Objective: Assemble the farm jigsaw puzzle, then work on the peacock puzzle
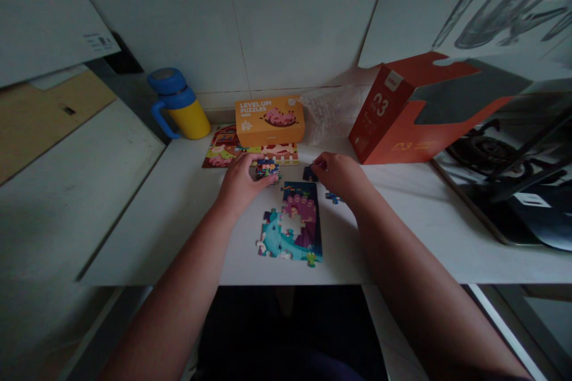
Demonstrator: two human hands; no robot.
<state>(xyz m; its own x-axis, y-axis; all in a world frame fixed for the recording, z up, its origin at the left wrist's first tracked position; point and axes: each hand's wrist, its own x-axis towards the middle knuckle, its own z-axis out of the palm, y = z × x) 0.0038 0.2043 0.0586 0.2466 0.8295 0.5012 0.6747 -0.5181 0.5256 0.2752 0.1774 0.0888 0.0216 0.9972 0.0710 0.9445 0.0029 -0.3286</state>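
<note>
On the table (pixel 183 190) beyond the puzzle (pixel 309 232), the left hand (pixel 241 180) curls round a stack (pixel 267 168); the right hand (pixel 338 170) pinches a dark piece (pixel 308 174). Likely light, stiff card, best held by edges.

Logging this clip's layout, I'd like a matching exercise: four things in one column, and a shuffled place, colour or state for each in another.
1. left hand
2. right hand
3. jug
4. clear plastic wrap

A. at a dark puzzle piece
B. between two boxes
C. around a stack of puzzle pieces
D. blue and yellow

Pairs: 1-C, 2-A, 3-D, 4-B
</note>
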